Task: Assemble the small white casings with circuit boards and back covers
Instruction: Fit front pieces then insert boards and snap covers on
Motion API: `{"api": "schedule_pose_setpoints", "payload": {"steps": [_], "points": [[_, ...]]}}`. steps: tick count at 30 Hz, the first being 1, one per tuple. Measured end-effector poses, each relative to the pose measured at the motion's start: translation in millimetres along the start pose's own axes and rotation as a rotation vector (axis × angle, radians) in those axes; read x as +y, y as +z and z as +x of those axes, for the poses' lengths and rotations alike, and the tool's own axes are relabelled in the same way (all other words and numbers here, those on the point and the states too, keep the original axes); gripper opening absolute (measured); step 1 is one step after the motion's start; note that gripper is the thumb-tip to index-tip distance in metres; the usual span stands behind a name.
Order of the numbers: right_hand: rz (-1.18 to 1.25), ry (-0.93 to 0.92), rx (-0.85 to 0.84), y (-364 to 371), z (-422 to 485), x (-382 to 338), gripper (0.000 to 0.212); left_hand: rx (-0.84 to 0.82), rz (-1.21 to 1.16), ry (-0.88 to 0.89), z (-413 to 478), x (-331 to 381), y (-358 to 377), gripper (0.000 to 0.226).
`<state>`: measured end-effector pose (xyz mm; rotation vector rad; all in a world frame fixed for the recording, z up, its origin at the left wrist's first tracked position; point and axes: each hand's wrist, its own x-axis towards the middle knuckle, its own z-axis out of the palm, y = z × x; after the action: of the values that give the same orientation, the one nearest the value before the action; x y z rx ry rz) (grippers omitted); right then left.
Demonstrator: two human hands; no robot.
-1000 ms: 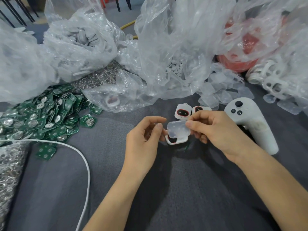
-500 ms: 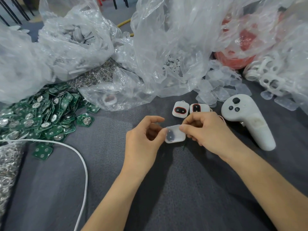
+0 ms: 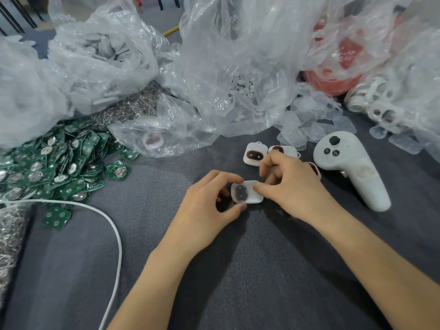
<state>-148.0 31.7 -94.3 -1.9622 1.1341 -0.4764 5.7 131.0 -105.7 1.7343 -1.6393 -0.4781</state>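
Note:
A small white casing [image 3: 247,192] with a translucent back cover over it sits between my two hands above the grey cloth; a dark shape shows through the cover. My left hand [image 3: 209,206] pinches its left end between thumb and forefinger. My right hand [image 3: 288,186] pinches its right end, thumb on top. Two more white casings [image 3: 253,157] with red-ringed black ovals lie just behind my right hand. A heap of green circuit boards [image 3: 59,167] lies at the left. Translucent back covers [image 3: 307,125] are piled at the back right.
A white game controller [image 3: 350,167] lies to the right of my hands. Clear plastic bags [image 3: 228,55] of white parts crowd the back. A white cable [image 3: 114,229] curves across the left. Metal clips [image 3: 12,239] heap at the far left edge.
The translucent cover, held tilted above the casing a second ago, now lies flat on it. Both hands have closed in on the ends of the casing.

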Motion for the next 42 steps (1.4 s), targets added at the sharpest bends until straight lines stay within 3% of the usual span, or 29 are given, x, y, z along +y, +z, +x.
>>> {"api": "schedule_pose_setpoints", "payload": {"steps": [21,25,30,35,42], "points": [[-0.213,-0.201,-0.087,-1,-4,-6,0.006,0.046,0.044,0.041,0,-6,5,0.024],[-0.214,-0.193,-0.081,-1,-4,-6,0.005,0.03,0.046,0.059,0,-6,5,0.016],[-0.214,-0.179,-0.071,1,-4,-6,0.004,0.063,0.162,0.099,0,-4,5,0.019],[-0.127,-0.171,-0.032,-7,-3,-3,0.008,0.071,0.131,0.076,-1,-3,5,0.02],[-0.255,-0.147,-0.012,-7,0,-2,0.013,0.077,0.098,0.059,-1,-2,5,0.019]]}}
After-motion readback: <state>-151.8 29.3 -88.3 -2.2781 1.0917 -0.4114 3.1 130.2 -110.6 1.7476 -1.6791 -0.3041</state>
